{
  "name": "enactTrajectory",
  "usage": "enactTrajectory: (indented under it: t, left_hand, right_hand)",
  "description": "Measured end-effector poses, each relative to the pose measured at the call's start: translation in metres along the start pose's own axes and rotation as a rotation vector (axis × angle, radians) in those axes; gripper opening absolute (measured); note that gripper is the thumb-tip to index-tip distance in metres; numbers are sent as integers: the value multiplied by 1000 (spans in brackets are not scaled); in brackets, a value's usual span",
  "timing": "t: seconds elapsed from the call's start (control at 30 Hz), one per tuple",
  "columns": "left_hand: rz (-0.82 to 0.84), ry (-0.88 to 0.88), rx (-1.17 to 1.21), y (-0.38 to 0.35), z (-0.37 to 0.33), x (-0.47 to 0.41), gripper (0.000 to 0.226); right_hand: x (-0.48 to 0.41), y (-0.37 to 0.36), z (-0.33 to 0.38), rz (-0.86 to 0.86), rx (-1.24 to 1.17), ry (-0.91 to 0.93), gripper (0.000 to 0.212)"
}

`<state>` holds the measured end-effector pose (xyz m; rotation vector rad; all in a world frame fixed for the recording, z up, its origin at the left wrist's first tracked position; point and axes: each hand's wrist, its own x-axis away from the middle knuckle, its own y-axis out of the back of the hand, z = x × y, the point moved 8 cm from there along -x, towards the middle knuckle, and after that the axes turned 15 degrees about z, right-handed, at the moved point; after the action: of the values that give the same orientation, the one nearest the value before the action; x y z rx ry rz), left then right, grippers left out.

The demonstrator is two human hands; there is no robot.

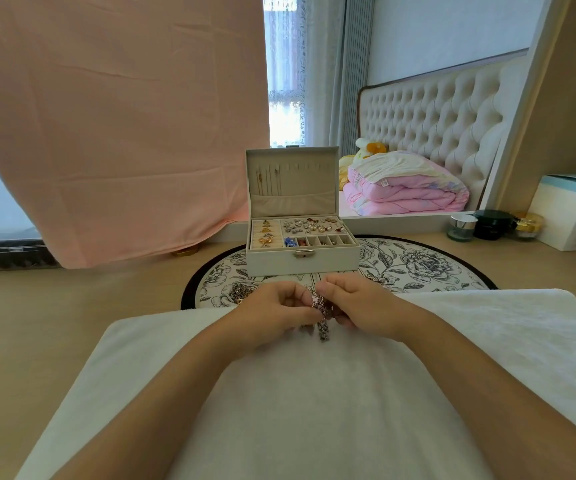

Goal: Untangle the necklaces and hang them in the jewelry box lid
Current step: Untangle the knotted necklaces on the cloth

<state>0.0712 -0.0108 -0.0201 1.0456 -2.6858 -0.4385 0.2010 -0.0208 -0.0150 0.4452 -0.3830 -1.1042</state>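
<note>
A pale wooden tabletop (72, 323) runs across the frame, and a white towel (314, 393) covers its lower half. At the centre, just above the towel, both hands hold a tangle of necklaces (322, 311) between them. The left hand (272, 313) has its fingers curled in and pinches the left side of the knot. The right hand (359, 306) is curled the same way and pinches the right side. A short clump of chain hangs below the fingers toward the towel; whether it touches the cloth cannot be told.

Just above the hands stands the jewelry box (300, 263), on a round floral mat (418, 268). Its lid (300, 181) is raised upright. A few thin chains (267, 180) hang at the left end of the lid's row of hooks. The open tray holds rings at the left and small pieces at the right.

A pink cloth (106, 116) fills the upper left. A mirror (435, 116) at the upper right shows a tufted headboard and a folded pink quilt. Three small jars (492, 224) and a white and blue carton (574, 213) stand at the right edge.
</note>
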Motion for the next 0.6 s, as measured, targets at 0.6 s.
enactTrajectory:
  t: [0.6]
  left_hand:
    - [-166, -49, 229, 13, 13, 0, 5]
  right_hand:
    - [8, 22, -2, -190, 95, -81, 24]
